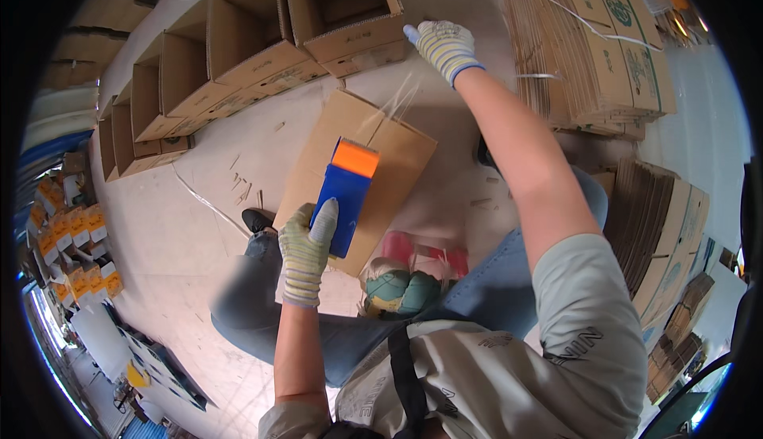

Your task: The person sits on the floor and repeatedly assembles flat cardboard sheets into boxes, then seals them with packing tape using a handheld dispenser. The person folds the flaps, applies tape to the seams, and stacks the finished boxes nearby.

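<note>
My left hand [304, 251], in a striped knit glove, grips a blue tape dispenser [349, 206] with an orange front part. The dispenser is over a closed cardboard carton [316, 159] lying on the floor between my legs. Clear tape [400, 96] runs along the carton's centre seam and sticks out past its far end. My right hand [446, 45], gloved the same way, is stretched out beyond that end, close to the corner of an open carton [357, 43]. Its fingers are partly curled, and their undersides are hidden.
Open cartons [244, 75] form a curved row at the far left. Flattened cartons are stacked at right [596, 51] and lower right [661, 230]. A padded low seat [405, 290] is beneath me. White strapping [208, 203] and cardboard scraps [241, 186] litter the floor.
</note>
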`<state>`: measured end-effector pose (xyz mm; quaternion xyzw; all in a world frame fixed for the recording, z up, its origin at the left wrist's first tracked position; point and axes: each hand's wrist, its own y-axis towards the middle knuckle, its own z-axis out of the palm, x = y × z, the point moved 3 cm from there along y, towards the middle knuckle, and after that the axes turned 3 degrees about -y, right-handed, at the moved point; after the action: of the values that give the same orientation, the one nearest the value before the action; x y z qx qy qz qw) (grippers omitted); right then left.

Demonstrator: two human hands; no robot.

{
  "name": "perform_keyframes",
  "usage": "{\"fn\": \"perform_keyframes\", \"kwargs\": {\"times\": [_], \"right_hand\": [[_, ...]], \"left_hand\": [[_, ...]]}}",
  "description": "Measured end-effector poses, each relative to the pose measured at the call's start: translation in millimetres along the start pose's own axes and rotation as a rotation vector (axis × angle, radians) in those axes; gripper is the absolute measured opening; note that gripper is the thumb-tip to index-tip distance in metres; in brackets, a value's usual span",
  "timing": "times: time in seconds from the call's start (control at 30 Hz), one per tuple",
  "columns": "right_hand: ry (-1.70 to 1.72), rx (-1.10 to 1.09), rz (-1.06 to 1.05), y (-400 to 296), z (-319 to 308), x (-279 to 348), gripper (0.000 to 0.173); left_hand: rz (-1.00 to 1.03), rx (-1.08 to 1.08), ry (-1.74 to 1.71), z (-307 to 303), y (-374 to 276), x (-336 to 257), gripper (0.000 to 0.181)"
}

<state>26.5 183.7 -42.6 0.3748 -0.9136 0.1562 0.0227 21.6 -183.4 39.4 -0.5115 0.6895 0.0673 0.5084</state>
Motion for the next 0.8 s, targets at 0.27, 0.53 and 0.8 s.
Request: {"fn": "perform_keyframes", "kwargs": {"times": [0.27, 0.53, 0.8], "right_hand": [[-0.119, 0.190, -0.267, 9.8, 192.7, 28.4, 0.049], [0.043, 0.203, -0.337, -29.9, 168.8, 34.8, 0.053], [0.945, 0.747, 0.202, -31.2, 203.9, 43.3, 0.071]], "left_hand": [[-0.077, 0.029, 0.090, 10.9, 15.9, -14.3, 0.045], [0.006, -0.061, 0.035, 8.2, 11.9, 6.4, 0.039], [0.081, -0.041, 0.073, 14.0, 16.1, 4.1, 0.038]]}}
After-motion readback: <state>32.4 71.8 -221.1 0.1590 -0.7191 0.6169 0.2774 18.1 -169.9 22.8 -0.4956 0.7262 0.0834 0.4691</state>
